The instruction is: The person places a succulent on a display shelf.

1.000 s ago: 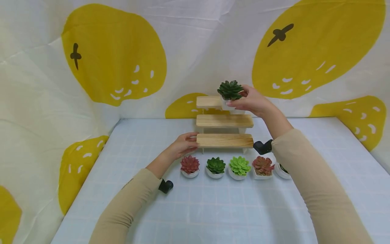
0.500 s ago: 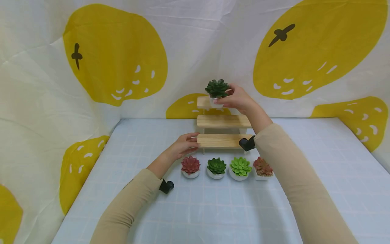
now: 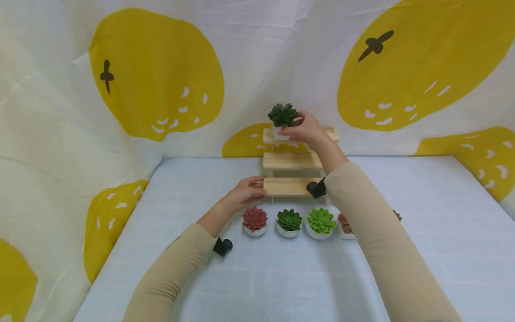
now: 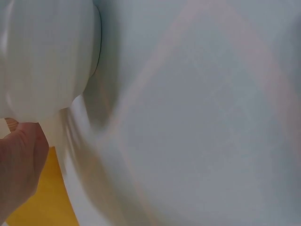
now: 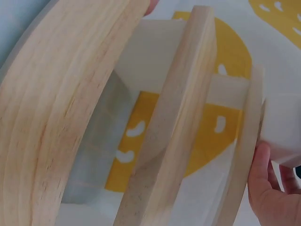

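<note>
My right hand (image 3: 307, 130) holds a dark green potted succulent (image 3: 283, 115) by its white pot at the left part of the top shelf of a three-tier wooden stand (image 3: 285, 160). In the right wrist view, the white pot (image 5: 284, 122) is right at the top shelf, with my thumb and fingers (image 5: 263, 169) around its base; whether it bears on the wood I cannot tell. My left hand (image 3: 244, 193) grips the left end of the lowest shelf. In the left wrist view, part of that hand (image 4: 21, 162) shows below a large white pot (image 4: 44, 56).
In front of the stand are a red succulent (image 3: 255, 219), a dark green one (image 3: 289, 220), a light green one (image 3: 320, 220) and a reddish one (image 3: 345, 225) partly behind my right sleeve. Another plant's tip (image 3: 397, 214) shows past the sleeve. A lemon-print cloth (image 3: 257, 58) hangs behind.
My right hand has carried the dark green succulent leftward along the top shelf, mostly in the first half second, then slightly more. My left hand keeps its place on the lowest shelf.
</note>
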Demonstrator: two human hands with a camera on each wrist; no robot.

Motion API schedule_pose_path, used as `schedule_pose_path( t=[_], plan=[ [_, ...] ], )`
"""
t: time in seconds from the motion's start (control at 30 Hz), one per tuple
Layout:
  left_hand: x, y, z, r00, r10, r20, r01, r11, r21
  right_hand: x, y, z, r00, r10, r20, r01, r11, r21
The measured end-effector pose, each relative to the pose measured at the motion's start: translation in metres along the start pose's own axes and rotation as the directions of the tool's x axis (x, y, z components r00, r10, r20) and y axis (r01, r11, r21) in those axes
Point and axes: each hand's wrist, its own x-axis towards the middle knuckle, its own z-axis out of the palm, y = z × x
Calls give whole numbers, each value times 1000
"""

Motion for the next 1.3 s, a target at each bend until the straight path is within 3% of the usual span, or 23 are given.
schedule_pose_path(
  t=[0.6,1.3],
  plan=[
    [2,5,1,999,-35,-8,35,999,-17,6,-1,1,1000,-3,-27,3,1000,3],
    [2,0,-1,1000,-9,5,9,1000,-1,-3,-1,-11,1000,15,-22,-16,998,-59]
  ],
)
